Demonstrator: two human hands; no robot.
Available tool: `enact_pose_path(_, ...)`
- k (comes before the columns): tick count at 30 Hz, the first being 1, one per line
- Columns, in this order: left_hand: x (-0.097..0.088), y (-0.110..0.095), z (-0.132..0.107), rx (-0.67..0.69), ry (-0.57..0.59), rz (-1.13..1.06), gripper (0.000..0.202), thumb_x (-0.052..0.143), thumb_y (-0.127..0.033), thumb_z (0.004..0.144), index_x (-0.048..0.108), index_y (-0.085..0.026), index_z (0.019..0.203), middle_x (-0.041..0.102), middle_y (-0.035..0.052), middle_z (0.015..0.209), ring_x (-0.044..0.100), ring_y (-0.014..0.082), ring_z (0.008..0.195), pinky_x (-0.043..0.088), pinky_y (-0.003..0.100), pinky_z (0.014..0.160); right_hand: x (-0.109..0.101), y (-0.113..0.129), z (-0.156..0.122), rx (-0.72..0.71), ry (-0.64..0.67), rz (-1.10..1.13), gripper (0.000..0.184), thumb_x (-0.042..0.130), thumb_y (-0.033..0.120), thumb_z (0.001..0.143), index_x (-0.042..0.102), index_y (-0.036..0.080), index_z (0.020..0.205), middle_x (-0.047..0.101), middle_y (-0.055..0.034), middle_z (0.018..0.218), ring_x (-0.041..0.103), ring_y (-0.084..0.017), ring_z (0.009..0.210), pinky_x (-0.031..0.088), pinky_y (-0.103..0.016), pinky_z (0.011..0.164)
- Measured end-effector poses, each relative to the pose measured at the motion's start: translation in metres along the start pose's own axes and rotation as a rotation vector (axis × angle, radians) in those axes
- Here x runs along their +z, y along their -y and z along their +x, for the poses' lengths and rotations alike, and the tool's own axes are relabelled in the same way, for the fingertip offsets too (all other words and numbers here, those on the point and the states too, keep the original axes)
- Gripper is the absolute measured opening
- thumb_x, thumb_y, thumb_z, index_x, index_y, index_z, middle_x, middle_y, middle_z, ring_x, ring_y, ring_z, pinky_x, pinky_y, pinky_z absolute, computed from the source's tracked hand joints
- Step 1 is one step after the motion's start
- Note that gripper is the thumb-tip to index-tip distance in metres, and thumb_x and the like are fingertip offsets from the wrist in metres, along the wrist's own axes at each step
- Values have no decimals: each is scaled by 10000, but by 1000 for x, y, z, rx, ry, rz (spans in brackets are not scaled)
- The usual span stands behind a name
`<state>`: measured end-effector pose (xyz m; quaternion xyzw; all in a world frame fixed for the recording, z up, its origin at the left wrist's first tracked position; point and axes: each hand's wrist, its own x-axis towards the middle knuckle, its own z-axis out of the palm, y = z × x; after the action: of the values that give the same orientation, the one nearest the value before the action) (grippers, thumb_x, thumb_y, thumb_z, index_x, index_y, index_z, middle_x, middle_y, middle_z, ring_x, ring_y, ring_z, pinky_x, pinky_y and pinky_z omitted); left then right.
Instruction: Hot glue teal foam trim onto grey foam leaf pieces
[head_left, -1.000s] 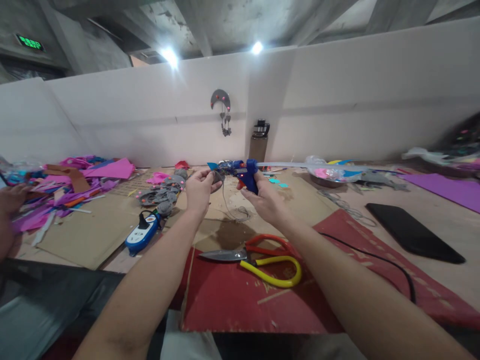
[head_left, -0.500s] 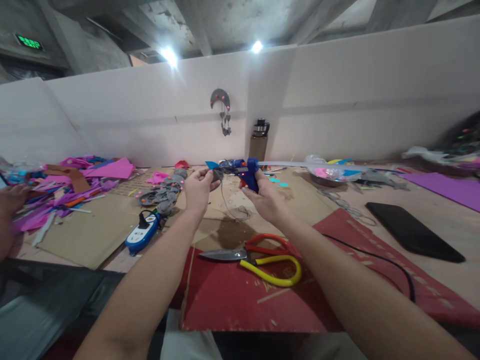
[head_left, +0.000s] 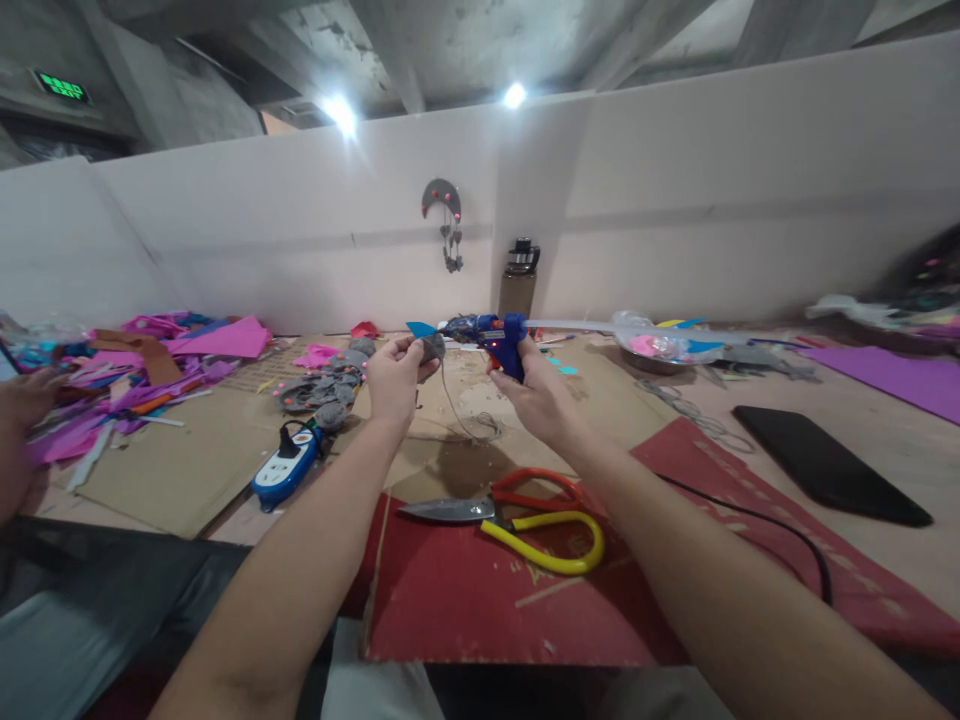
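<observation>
Scraps of pink, purple and brown felt (head_left: 161,365) cover the desk's (head_left: 900,450) far left corner, where another person's hand (head_left: 26,400) rests at the left edge. A blue-and-white power strip (head_left: 289,465) with a black plug in it lies beside a sheet of brown cardboard (head_left: 172,480). Behind the strip, toward the far edge, sits a pile of grey felt pieces (head_left: 319,385) dotted with coloured beads. The left hand (head_left: 396,382), raised above the desk, has its fingers pinched on a small grey piece (head_left: 433,349); a blue leaf-shaped piece (head_left: 421,329) shows just above it, and a thin cord hangs down from it. Near the front edge, scissors (head_left: 454,511) with red and yellow handles lie on red cardboard (head_left: 480,610). The right hand's (head_left: 541,392) fingers are wrapped around the grip of a blue glue gun (head_left: 502,340), its nozzle aimed left, close to the blue piece; whether they touch I cannot tell. Past it, a metal bowl (head_left: 652,366) stands near the far edge, and a black phone (head_left: 829,465) lies toward the right edge.
</observation>
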<state>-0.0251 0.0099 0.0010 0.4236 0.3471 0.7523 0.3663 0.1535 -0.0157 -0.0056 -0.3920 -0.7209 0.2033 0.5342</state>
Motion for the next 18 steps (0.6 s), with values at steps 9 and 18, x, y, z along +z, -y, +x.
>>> enact_pose_path(9, 3, -7, -1, -100, -44, -79, 125, 654, -181, 694, 586, -134, 788, 654, 26, 736, 663, 129, 688, 583, 290, 657, -5, -15, 7, 183, -74, 152, 260, 546, 245, 732, 521, 218, 989, 616, -24, 828, 520, -152, 654, 445, -302, 601)
enact_pose_path(18, 4, -1, -3, -54, 29, -47, 170, 692, -217, 677, 594, -134, 787, 653, 33, 759, 664, 129, 696, 590, 292, 662, -20, -68, 13, 641, 53, -167, 198, 614, 193, 634, 437, 236, 558, 521, -37, 482, 533, -192, 499, 410, -339, 508)
